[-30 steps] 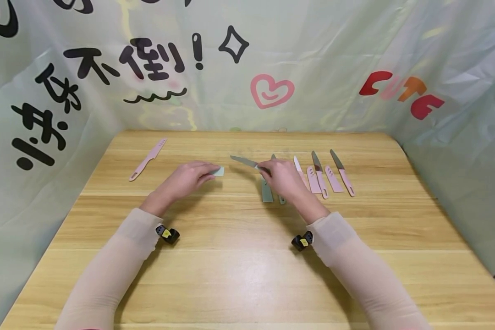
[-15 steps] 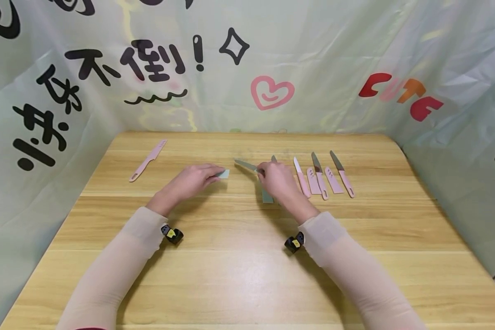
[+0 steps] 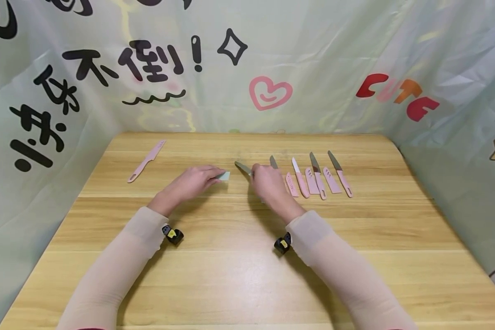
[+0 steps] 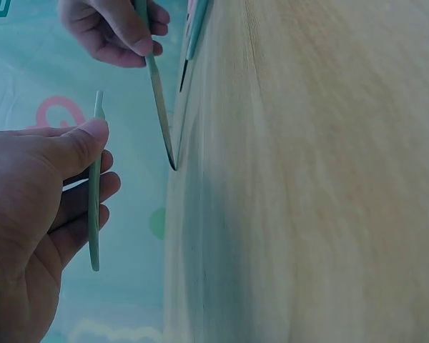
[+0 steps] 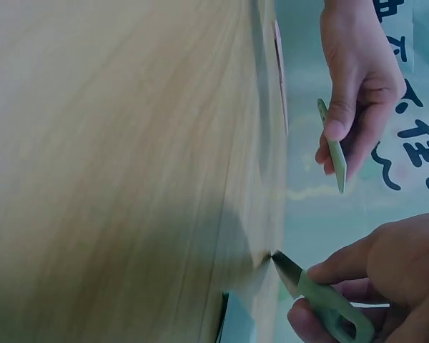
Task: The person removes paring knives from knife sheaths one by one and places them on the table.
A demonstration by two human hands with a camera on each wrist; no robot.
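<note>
My left hand pinches a light green blade sheath between thumb and fingers, with one end sticking out to the right. Facing it, my right hand grips a green-handled knife. Its grey blade points left toward the sheath, a gap apart, with the tip low over the table in the left wrist view. Behind the right hand, another knife's dark blade shows, its handle hidden. A second green sheath lies close by the right hand in the right wrist view.
On the wooden table, pink-handled knives and pink sheaths lie in a row at the right. A pink knife in its sheath lies at the far left. A printed cloth hangs behind the table.
My right hand has shifted left with the knife, uncovering a pink sheath and covering the green one on the table. The left hand moved slightly right, then stayed nearly still.
</note>
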